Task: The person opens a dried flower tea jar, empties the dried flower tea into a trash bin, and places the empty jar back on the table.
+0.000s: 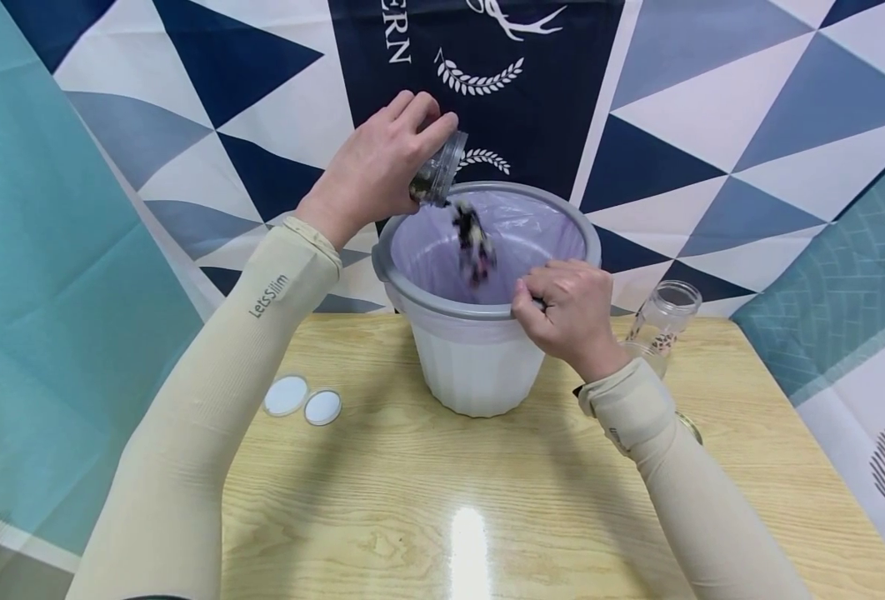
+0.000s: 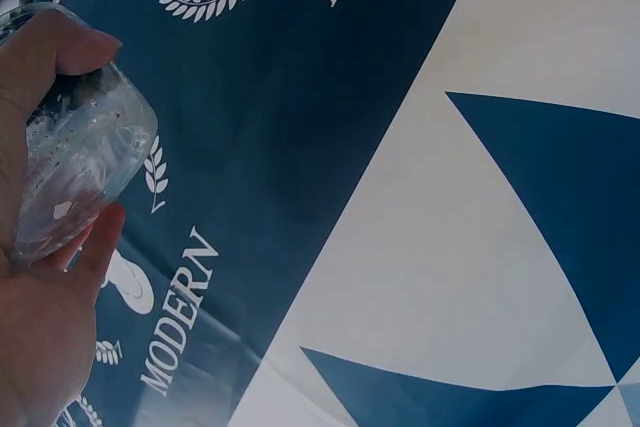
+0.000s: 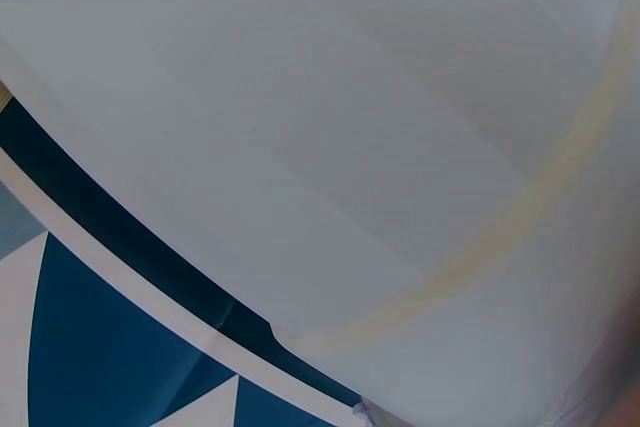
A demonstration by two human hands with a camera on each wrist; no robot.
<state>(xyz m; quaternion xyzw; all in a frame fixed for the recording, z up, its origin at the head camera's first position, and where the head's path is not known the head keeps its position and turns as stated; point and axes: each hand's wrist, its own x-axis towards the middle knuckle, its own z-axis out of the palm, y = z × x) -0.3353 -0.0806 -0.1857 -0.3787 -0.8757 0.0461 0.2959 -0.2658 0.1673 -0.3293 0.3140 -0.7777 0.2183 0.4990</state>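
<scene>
My left hand (image 1: 386,158) grips a clear jar (image 1: 440,173) above the back left of a white bin (image 1: 474,375). The jar is tipped, mouth down to the right, and a blurred clump of dark and pale bits (image 1: 475,246) falls from it into the bin. In the left wrist view, fingers and thumb wrap the jar (image 2: 95,162), with dark residue inside. My right hand (image 1: 568,310) holds the bin's grey rim at the front right, fingers curled over it. The bin's pale wall (image 3: 250,147) fills most of the right wrist view. A lilac bag (image 1: 528,229) lines the bin.
Two white round lids (image 1: 287,395) lie on the wooden table (image 1: 382,500) left of the bin. At the right stands a clear jar (image 1: 667,312), another clear vessel partly behind my right wrist. A gold-edged lid (image 1: 690,427) peeks out beside my right sleeve. Patterned cloth (image 1: 660,167) hangs behind.
</scene>
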